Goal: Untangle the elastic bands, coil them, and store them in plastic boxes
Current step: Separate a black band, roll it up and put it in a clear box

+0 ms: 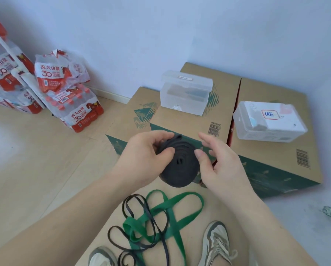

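A wide black elastic band, wound into a tight coil (177,162), is held in front of me above the floor. My left hand (147,152) grips its left edge and loose end with thumb and fingers. On the coil's right rim rests the thumb of my right hand (216,160), its fingers spread apart. Below, a green band (172,214) and a thin black band (141,227) lie tangled together on flat cardboard. Two clear plastic boxes stand on cartons: one (185,93) with lid shut and dark contents, another (268,121) with a white labelled lid.
Two brown cartons (276,150) stand side by side against the white wall. Shrink-wrapped packs of bottled water (68,96) are stacked at the left. My two shoes (216,244) rest near the bottom edge beside the tangled bands.
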A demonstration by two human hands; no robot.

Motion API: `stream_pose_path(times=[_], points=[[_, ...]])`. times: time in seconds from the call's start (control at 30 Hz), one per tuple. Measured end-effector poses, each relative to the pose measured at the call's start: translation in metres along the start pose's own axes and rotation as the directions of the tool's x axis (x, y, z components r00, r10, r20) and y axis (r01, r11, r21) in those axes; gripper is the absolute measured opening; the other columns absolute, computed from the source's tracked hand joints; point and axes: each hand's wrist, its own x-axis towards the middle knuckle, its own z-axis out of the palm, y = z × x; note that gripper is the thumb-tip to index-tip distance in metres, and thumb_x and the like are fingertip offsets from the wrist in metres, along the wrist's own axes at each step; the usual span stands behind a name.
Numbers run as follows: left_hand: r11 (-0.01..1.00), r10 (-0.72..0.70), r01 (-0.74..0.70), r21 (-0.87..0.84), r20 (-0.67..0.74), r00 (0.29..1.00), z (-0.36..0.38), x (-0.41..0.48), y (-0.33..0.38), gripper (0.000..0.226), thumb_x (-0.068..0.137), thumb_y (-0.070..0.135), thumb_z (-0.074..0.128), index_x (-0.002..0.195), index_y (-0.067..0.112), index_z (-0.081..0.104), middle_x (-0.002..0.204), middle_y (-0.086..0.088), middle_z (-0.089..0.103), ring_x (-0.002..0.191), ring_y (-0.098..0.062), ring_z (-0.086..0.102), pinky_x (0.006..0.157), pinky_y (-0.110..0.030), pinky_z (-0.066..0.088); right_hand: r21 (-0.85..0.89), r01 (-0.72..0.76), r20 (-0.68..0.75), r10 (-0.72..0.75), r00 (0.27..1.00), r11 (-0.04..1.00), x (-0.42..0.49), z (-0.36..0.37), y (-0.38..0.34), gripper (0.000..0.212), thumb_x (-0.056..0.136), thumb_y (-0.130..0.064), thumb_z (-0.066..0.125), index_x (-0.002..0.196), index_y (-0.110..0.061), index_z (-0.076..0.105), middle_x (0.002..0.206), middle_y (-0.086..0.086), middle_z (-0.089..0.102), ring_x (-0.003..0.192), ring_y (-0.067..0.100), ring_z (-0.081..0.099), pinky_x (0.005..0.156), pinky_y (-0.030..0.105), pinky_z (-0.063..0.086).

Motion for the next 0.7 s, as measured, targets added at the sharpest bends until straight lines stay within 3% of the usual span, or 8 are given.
stream_pose_path(times=[0.07,0.17,0.27,0.43,0.57,0.63,0.7], points=[[0.999,-0.032,0.030,-0.030,-0.062,0.998,-0.010,0.008,-0.002,0.028,0.093,0.016,0.071,0.116,0.032,0.076,0.081,0.018,0.076,0.068,0.006,0.068,0.063,-0.005,0.049,-0.099,0.002,-0.016,-0.003,1.000,0.995,0.015,0.000,-0.007,0.042,0.103,-0.019,0.060,0.145,-0.020,0.057,0.141,-0.012,0.059,0.136,0.007,0.051,0.115,0.028,0.040],[0.998,-0.030,0.023,-0.059,-0.124,0.992,-0.023,0.022,-0.001,0.030,0.094,0.016,0.070,0.119,0.031,0.075,0.077,0.017,0.075,0.063,0.005,0.066,0.058,-0.005,0.047,-0.276,0.014,0.075,0.007,0.997,0.961,0.056,-0.002,-0.019,0.041,0.106,-0.016,0.051,0.148,-0.014,0.053,0.154,-0.001,0.051,0.145,0.018,0.044,0.115,0.028,0.033],[0.998,-0.014,0.006,-0.058,-0.132,0.991,-0.031,0.035,-0.001,0.029,0.096,0.015,0.069,0.116,0.034,0.075,0.072,0.032,0.071,0.063,0.011,0.063,0.060,-0.001,0.043,-0.407,0.062,0.180,0.013,0.984,0.911,0.100,0.000,-0.024,0.046,0.109,-0.019,0.046,0.154,-0.010,0.044,0.165,0.006,0.038,0.154,0.024,0.030,0.122,0.035,0.025],[0.999,-0.015,0.008,-0.049,-0.136,0.991,-0.032,0.056,-0.014,0.028,0.096,0.013,0.068,0.118,0.031,0.075,0.065,0.034,0.067,0.058,0.013,0.060,0.057,0.000,0.041,-0.497,0.069,0.251,0.067,0.966,0.865,0.144,0.018,0.004,0.059,0.110,-0.025,0.043,0.164,-0.012,0.023,0.175,0.007,0.015,0.162,0.024,0.007,0.131,0.041,0.013],[0.997,-0.022,0.012,-0.072,-0.141,0.990,-0.028,0.066,-0.022,0.029,0.096,0.013,0.069,0.116,0.032,0.075,0.064,0.031,0.068,0.057,0.013,0.060,0.056,0.000,0.041,-0.413,-0.011,0.194,0.100,0.976,0.911,0.153,0.024,0.021,0.061,0.110,-0.030,0.044,0.164,-0.012,0.021,0.168,0.007,0.033,0.158,0.025,0.021,0.127,0.039,0.019],[0.996,-0.005,-0.008,-0.087,-0.143,0.990,-0.026,0.067,-0.023,0.034,0.096,0.010,0.067,0.104,0.042,0.071,0.061,0.036,0.064,0.056,0.013,0.059,0.055,0.000,0.041,-0.352,-0.038,0.117,0.084,0.990,0.935,0.149,0.022,0.021,0.060,0.109,-0.035,0.046,0.163,-0.015,0.027,0.148,0.006,0.055,0.143,0.026,0.039,0.114,0.038,0.032],[0.994,0.008,-0.025,-0.104,-0.156,0.988,-0.025,0.068,-0.022,0.034,0.096,0.008,0.067,0.102,0.041,0.070,0.062,0.038,0.065,0.057,0.014,0.060,0.057,0.000,0.042,-0.310,-0.040,0.030,0.052,0.998,0.950,0.142,0.019,0.018,0.057,0.108,-0.038,0.049,0.159,-0.016,0.033,0.120,0.001,0.066,0.124,0.025,0.050,0.097,0.036,0.037]])
